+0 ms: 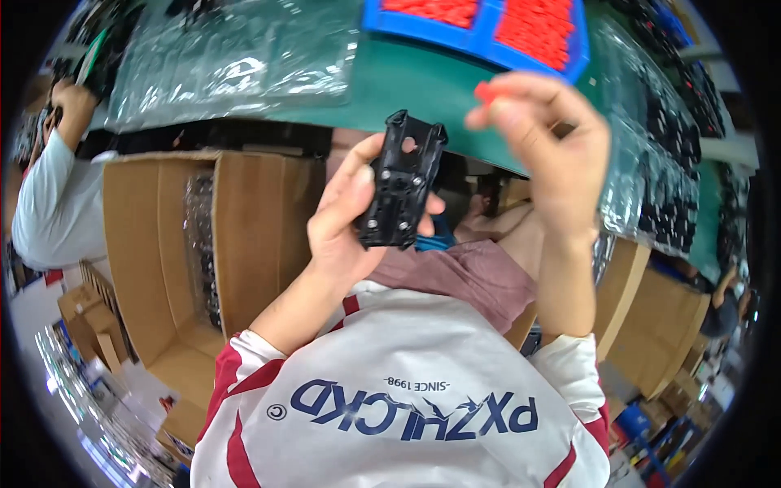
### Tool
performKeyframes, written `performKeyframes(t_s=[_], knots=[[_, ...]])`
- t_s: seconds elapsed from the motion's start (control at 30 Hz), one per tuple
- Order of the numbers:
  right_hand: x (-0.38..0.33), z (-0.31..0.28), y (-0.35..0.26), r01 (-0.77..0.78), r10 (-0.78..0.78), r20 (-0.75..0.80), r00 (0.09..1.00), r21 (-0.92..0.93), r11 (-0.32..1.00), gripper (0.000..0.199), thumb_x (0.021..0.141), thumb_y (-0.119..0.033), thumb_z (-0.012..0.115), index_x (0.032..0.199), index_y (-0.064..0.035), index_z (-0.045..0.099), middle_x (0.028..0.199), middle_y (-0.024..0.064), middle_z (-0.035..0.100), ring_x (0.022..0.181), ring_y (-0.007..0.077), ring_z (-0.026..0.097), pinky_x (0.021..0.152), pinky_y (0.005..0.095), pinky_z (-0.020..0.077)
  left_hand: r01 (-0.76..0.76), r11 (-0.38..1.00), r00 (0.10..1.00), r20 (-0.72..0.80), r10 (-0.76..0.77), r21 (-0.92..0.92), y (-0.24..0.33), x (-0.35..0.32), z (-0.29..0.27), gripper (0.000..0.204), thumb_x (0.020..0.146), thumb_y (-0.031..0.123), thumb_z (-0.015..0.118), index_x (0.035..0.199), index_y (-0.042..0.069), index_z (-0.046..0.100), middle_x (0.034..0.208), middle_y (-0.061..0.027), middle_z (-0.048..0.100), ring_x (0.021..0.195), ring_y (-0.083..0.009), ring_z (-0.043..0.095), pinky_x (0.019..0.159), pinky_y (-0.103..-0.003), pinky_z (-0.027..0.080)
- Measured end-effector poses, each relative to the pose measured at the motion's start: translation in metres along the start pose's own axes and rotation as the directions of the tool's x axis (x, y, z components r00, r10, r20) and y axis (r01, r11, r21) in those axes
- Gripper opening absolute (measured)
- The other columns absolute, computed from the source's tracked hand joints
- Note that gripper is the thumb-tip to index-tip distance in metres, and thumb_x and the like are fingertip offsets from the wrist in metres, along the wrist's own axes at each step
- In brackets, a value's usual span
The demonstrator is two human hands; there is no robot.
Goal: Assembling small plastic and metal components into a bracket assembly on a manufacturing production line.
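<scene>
My left hand (346, 207) is wrapped round a black plastic housing (403, 183), held up over my lap. The housing is long, with a round hole near its far end and several small silver screws. To its right, my right hand (545, 134) is raised above the table's near edge. Its thumb and fingers pinch a small red plastic piece (486, 92), whose exact shape is partly covered by the fingertips. The two hands are apart, and the red piece does not touch the housing. Beyond my right hand, a blue divided tray (480, 45) holds many similar red pieces.
Clear plastic blister trays (236, 61) lie on the green table (399, 89) at the left. More trays with black parts (667, 195) stand at the right. An open cardboard box (154, 244) is beside my left arm. Another person's arm (61, 154) reaches in at far left.
</scene>
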State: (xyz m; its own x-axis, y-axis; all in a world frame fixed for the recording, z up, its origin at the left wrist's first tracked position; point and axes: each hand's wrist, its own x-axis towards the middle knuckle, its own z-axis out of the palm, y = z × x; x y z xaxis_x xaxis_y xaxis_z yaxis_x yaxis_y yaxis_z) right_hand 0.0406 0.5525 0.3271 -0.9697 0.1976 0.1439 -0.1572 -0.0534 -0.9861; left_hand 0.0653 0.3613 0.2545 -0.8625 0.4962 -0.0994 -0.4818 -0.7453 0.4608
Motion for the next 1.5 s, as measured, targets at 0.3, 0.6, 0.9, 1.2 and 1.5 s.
performKeyframes(t_s=[0.3, 0.6, 0.9, 1.2, 1.5], knots=[[-0.058, -0.045, 0.025, -0.114, 0.127, -0.281, 0.951, 0.062, 0.992, 0.026, 0.083, -0.001, 0.072, 0.107, 0.0005, 0.064, 0.079, 0.0025, 0.059, 0.055, 0.0066, 0.052, 0.049, 0.0175, 0.0413, -0.009, 0.962, 0.978, 0.201, -0.048, 0.274, -0.061, 0.036, 0.039, 0.055, 0.095, 0.011, 0.052, 0.146, -0.001, 0.036, 0.127, -0.0240, 0.057, 0.100, -0.0334, 0.066, 0.077, -0.039, 0.061], [-0.001, -0.049, 0.012, -0.296, 0.304, -0.122, 0.945, 0.079, 0.952, 0.032, 0.085, -0.009, 0.071, 0.114, 0.0016, 0.062, 0.080, 0.0043, 0.060, 0.060, 0.0081, 0.055, 0.053, 0.0193, 0.0438, 0.211, 0.977, 0.946, 0.261, -0.194, -0.041, -0.034, 0.096, 0.014, 0.054, 0.093, 0.008, 0.050, 0.145, -0.001, 0.035, 0.124, -0.0259, 0.056, 0.099, -0.0355, 0.066, 0.079, -0.044, 0.059], [0.140, -0.051, 0.036, 0.124, -0.212, 0.082, 0.974, -0.973, 0.195, 0.021, 0.084, -0.014, 0.062, 0.098, -0.0004, 0.071, 0.100, 0.0136, 0.070, 0.084, 0.0329, 0.066, 0.073, 0.0387, 0.0524, 0.189, 0.967, 0.947, 0.293, -0.134, -0.169, -0.005, 0.135, -0.019, 0.056, 0.084, 0.012, 0.048, 0.139, 0.001, 0.038, 0.117, -0.0269, 0.056, 0.096, -0.0424, 0.065, 0.080, -0.055, 0.056], [0.147, -0.044, 0.051, 0.074, -0.125, 0.071, 0.990, -0.997, 0.021, 0.018, 0.082, -0.014, 0.060, 0.082, 0.0002, 0.072, 0.099, 0.0160, 0.068, 0.078, 0.0371, 0.067, 0.068, 0.0426, 0.0526, 0.136, 0.991, 0.975, 0.179, -0.132, -0.005, -0.010, 0.127, -0.007, 0.059, 0.082, 0.015, 0.046, 0.139, 0.001, 0.039, 0.116, -0.0263, 0.057, 0.091, -0.0407, 0.065, 0.079, -0.057, 0.056], [0.130, -0.047, 0.033, 0.056, -0.394, -0.027, 0.919, -0.978, 0.199, 0.021, 0.088, -0.020, 0.062, 0.091, -0.0011, 0.071, 0.079, 0.0097, 0.068, 0.065, 0.0302, 0.062, 0.066, 0.0367, 0.0510, 0.189, 0.971, 0.962, 0.228, -0.153, -0.144, -0.010, 0.135, -0.012, 0.059, 0.080, 0.014, 0.047, 0.138, 0.001, 0.041, 0.115, -0.0259, 0.058, 0.088, -0.0400, 0.065, 0.076, -0.056, 0.056]])
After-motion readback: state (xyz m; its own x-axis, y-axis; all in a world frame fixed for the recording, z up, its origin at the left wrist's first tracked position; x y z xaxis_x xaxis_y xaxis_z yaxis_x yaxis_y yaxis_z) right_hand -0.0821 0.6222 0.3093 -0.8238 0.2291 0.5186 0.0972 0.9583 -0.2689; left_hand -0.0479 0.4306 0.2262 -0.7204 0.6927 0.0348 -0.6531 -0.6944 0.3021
